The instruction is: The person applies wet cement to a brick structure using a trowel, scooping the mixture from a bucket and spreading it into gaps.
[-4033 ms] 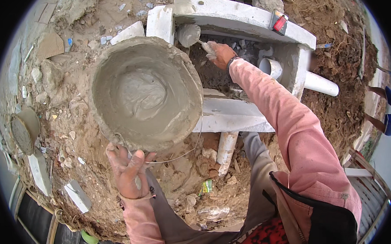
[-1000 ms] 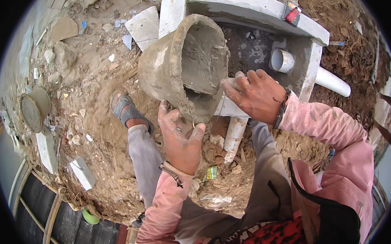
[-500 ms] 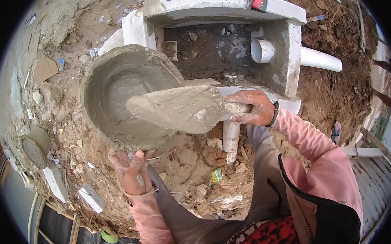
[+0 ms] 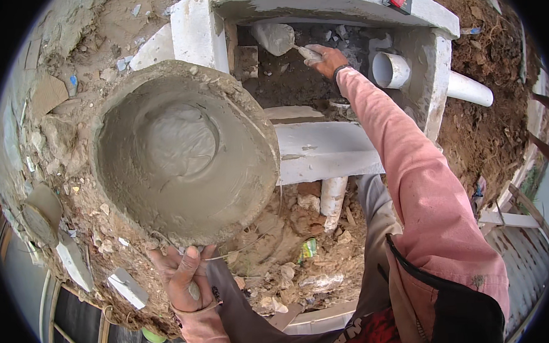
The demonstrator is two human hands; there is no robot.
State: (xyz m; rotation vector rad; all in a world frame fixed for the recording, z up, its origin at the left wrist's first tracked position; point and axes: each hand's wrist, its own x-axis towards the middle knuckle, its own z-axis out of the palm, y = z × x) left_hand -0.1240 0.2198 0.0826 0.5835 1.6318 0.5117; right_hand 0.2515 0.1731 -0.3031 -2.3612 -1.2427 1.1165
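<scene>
Inside the chamber (image 4: pixel 440 84), the trowel (image 4: pixel 273 39) was grasped by the right hand (image 4: pixel 329 60); a level blade was called for. The bucket (image 4: pixel 245 173) was touched by the left hand (image 4: pixel 187 281) (whether clenched, it couldn't be told).

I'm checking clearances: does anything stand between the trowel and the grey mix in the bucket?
Yes: the bucket rim, at its upper right, stands between the trowel and the grey mix; in this view, a squarish block lies along that line too.

Mortar (image 4: pixel 181 142) grey; bucket (image 4: pixel 244 173) grey-brown; sleeves (image 4: pixel 402 147) pink; pipe (image 4: pixel 470 90) white; shirt (image 4: pixel 388 329) red, black-blotched; soil (image 4: pixel 478 141) brown.
</scene>
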